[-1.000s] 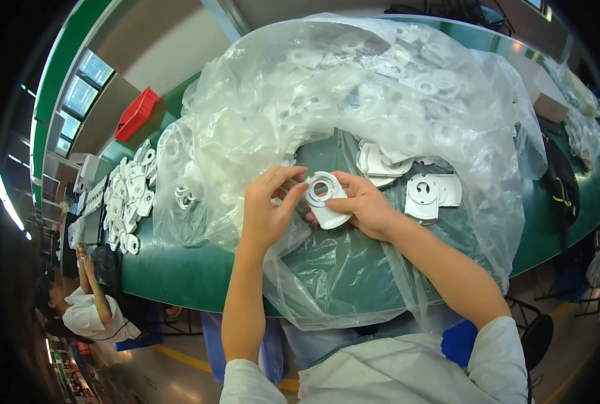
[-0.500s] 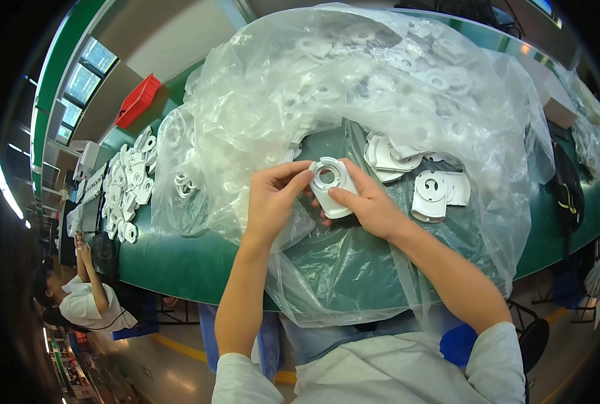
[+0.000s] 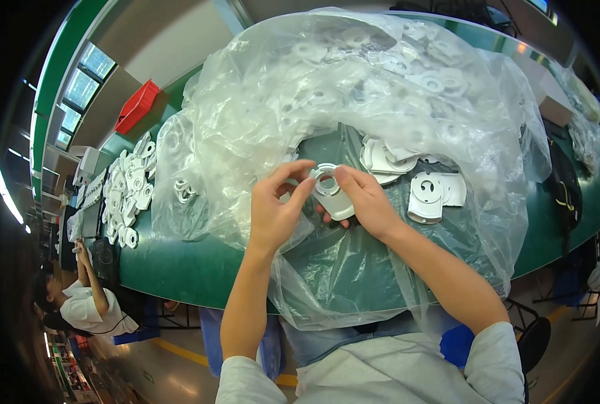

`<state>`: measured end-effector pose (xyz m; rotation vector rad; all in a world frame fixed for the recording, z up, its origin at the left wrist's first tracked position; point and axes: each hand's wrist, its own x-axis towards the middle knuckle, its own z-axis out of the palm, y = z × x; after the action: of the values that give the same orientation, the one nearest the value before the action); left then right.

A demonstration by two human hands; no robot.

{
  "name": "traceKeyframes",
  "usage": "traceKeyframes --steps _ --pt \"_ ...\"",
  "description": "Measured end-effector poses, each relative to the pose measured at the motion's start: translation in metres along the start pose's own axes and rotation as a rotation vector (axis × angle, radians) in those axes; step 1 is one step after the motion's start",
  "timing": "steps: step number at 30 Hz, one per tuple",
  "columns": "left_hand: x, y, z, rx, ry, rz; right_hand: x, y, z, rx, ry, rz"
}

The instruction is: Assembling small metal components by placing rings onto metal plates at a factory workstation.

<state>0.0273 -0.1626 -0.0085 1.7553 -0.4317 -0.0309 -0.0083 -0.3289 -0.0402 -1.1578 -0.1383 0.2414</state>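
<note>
Right hand [image 3: 367,205] is clamped on the part [image 3: 337,206], thumb on top beside its ring, fingertips showing from underneath. Left hand [image 3: 276,209] is at the part's 9 o'clock, thumb and forefinger bent toward the ring's rim; I cannot tell whether they pinch it. White and smooth, the part is a flat plate with a rounded lower end and, toward 11 o'clock, a raised ring around a round hole. It is held tilted above the clear bag [image 3: 333,269] on the green bench [image 3: 172,269]. White plates [image 3: 379,159] lie stacked at its 2 o'clock.
</note>
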Motion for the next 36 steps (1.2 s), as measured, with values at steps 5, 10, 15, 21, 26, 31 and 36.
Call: traceKeyframes --steps 5,10,15,21,26,31,36 --pt "0.001 0.002 -0.004 0.055 -0.03 0.103 0.0 0.001 0.001 -0.039 0.008 -0.021" --pt "0.002 -0.004 -0.008 0.077 -0.074 0.153 -0.003 0.002 0.006 -0.045 -0.022 0.004" --pt "0.0 -0.001 -0.004 0.156 -0.055 0.193 -0.003 -0.001 0.006 -0.037 -0.021 0.099" --pt "-0.001 -0.003 -0.002 0.017 -0.049 0.107 -0.006 -0.001 0.014 -0.176 0.056 -0.008" --pt "-0.002 0.0 0.007 0.008 -0.144 0.033 0.002 0.005 0.004 0.019 0.023 0.023" --pt "-0.002 0.002 -0.002 -0.053 -0.214 -0.077 -0.001 -0.003 0.001 0.079 -0.04 0.052" --pt "0.001 -0.002 -0.004 -0.181 -0.242 -0.103 -0.003 -0.008 -0.003 -0.004 -0.08 0.046"
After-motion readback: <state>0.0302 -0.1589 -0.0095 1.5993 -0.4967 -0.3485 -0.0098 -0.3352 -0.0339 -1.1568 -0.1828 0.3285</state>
